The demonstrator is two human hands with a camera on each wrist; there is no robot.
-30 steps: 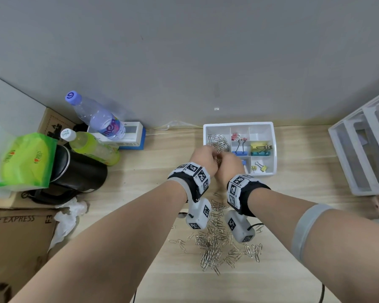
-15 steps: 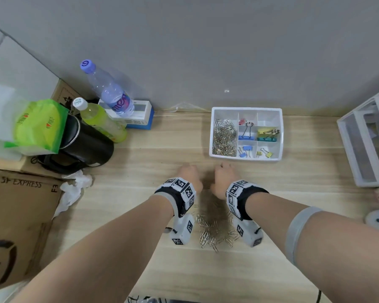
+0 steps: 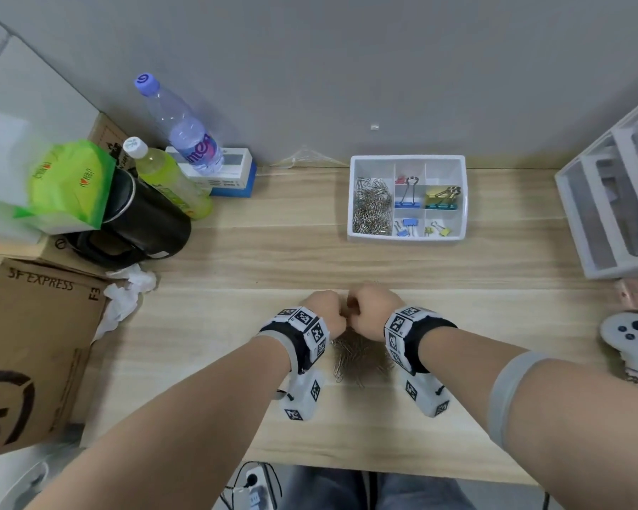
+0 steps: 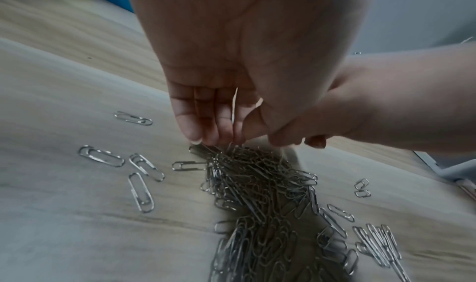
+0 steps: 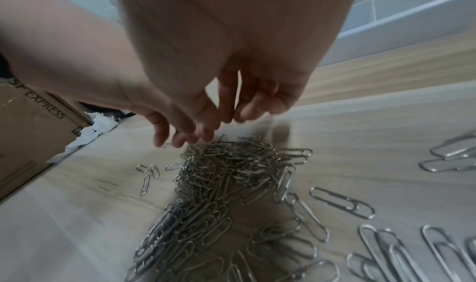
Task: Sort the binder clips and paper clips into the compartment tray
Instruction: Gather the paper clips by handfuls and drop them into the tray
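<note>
A heap of silver paper clips point(image 3: 358, 357) lies on the wooden table near its front edge, with stray clips around it point(image 4: 103, 156). My left hand point(image 3: 325, 311) and right hand point(image 3: 372, 307) hang side by side over the heap's far end. The left fingers point(image 4: 213, 135) point straight down and touch the top of the heap point(image 4: 257, 184). The right fingers point(image 5: 252, 109) hang loosely curved just above the heap point(image 5: 221, 174) and hold nothing. The white compartment tray point(image 3: 406, 239) stands further back, with paper clips point(image 3: 372, 207) in its left bay and coloured binder clips point(image 3: 407, 200) in the others.
At the left are a black kettle point(image 3: 140, 222), two bottles point(image 3: 177, 119), a cardboard box point(image 3: 34, 344) and crumpled tissue point(image 3: 126, 292). A white drawer unit point(image 3: 612, 207) and a grey controller point(image 3: 627, 333) sit at the right. Bare wood lies between heap and tray.
Both hands have drawn back from the tray's paper-clip bay towards me and lowered onto the heap on the table. More clips now lie in that bay.
</note>
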